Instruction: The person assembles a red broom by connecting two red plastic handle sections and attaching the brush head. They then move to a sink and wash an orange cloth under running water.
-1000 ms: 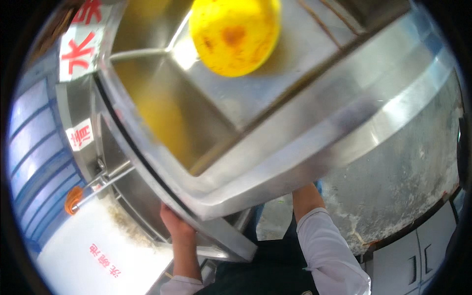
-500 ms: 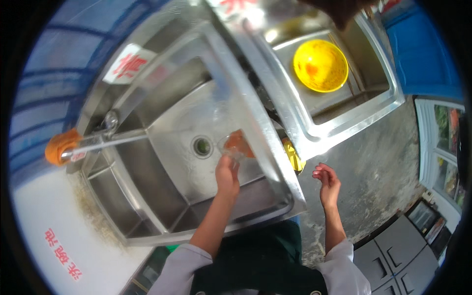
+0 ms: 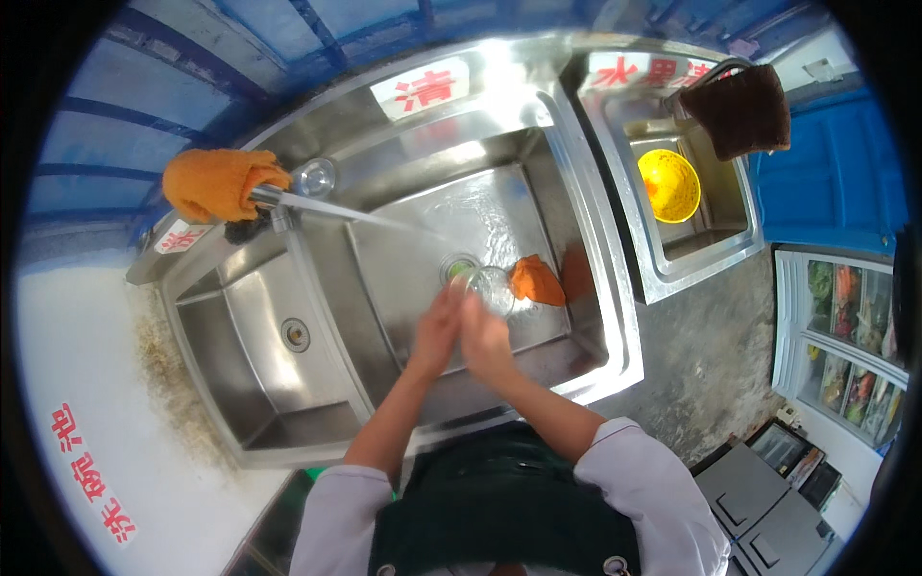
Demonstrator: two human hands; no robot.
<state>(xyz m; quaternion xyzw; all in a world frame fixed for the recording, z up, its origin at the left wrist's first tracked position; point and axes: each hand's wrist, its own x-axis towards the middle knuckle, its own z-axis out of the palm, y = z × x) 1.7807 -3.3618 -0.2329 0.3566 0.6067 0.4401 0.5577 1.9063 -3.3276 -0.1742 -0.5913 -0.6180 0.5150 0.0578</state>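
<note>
My left hand [image 3: 439, 326] and my right hand [image 3: 484, 336] are close together over the large basin of a steel sink [image 3: 394, 269]. Between and just beyond them is a clear round glass vessel [image 3: 494, 286], with my fingers closed on its near side. Whether it is a bowl or a cup is hard to tell. Its far side overlaps an orange cloth [image 3: 538, 281] lying on the basin floor. Beside my fingertips is the drain [image 3: 459, 267], with something green at it. A stream of water [image 3: 370, 219] runs from the faucet [image 3: 269, 197] toward the drain.
An orange towel [image 3: 216, 182] wraps the faucet. On the left is a smaller basin with a drain [image 3: 295, 334]. The right-hand sink holds a yellow bowl [image 3: 670, 187], and a dark brown cloth [image 3: 740, 113] hangs over its faucet. A glass-door fridge [image 3: 840, 346] stands at the right.
My right hand has come from over the floor on the right to join my left at the glass vessel. The view has swung, so the faucet and both sinks show more fully.
</note>
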